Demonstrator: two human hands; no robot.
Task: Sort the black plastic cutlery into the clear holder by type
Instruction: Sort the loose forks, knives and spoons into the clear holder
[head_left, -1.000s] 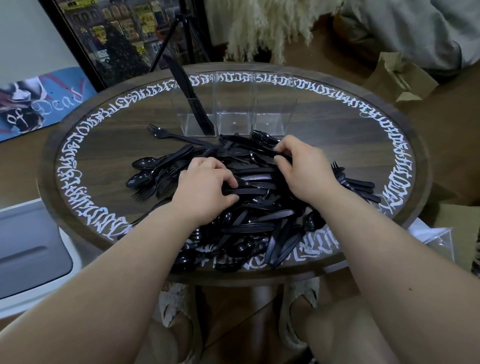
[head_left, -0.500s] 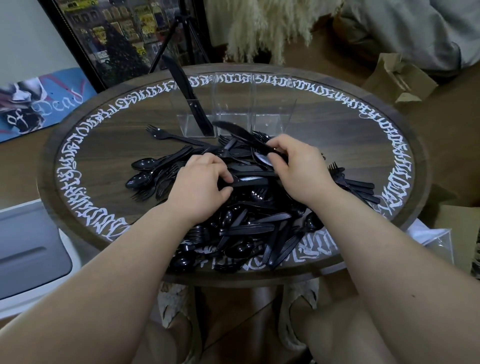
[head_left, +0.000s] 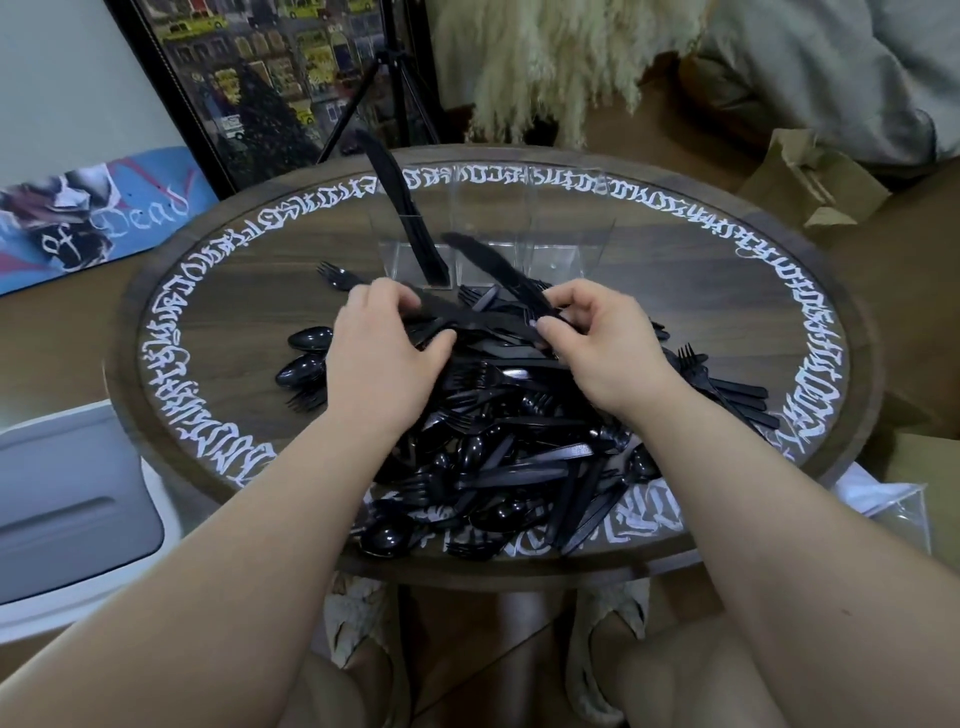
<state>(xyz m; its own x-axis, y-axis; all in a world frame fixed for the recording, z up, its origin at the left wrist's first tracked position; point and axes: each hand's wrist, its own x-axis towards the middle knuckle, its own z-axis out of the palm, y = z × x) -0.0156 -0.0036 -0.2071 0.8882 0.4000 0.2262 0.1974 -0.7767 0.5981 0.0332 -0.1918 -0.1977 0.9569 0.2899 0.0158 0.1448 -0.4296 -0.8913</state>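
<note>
A round dark wood counter (head_left: 249, 291) has white curly letters painted all around its edge. The floor (head_left: 62, 332) under it is brown. At the back, a big picture (head_left: 270, 78) in a black frame leans on a pale wall (head_left: 67, 78). A black tripod (head_left: 395, 88) stands in front of it. Fluffy cream grass (head_left: 550, 62) sits beside that. A blue board (head_left: 88, 218) lies at the left. Brown boxes (head_left: 815, 182) sit at the right. A white and grey bin (head_left: 67, 504) is near the left.
</note>
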